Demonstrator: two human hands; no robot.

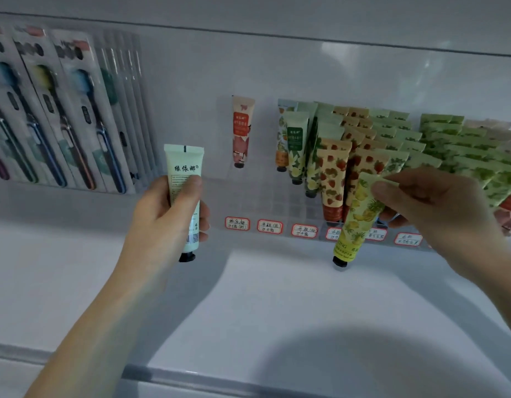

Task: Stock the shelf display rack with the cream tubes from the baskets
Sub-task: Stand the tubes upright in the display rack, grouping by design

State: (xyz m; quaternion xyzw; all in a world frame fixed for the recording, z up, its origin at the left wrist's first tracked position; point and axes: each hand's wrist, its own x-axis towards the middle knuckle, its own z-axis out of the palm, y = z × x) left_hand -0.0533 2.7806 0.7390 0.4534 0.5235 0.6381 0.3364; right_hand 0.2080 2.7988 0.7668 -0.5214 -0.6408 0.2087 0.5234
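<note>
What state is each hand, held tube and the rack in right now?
left hand: grips the pale green tube.
pale green tube: upright, cap down, not yet in the display rack.
right hand: pinches the yellow tube by its crimped end.
yellow tube: tilted, cap down, unslotted.
display rack: right columns full, left slots mostly bare.
pink tube: slotted cap down, alone at left.

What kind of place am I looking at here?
Most likely a shop's toiletries shelf: rows of cream tubes in a clear rack, handwritten labels along its front, and packaged toothbrushes at the left.
</note>
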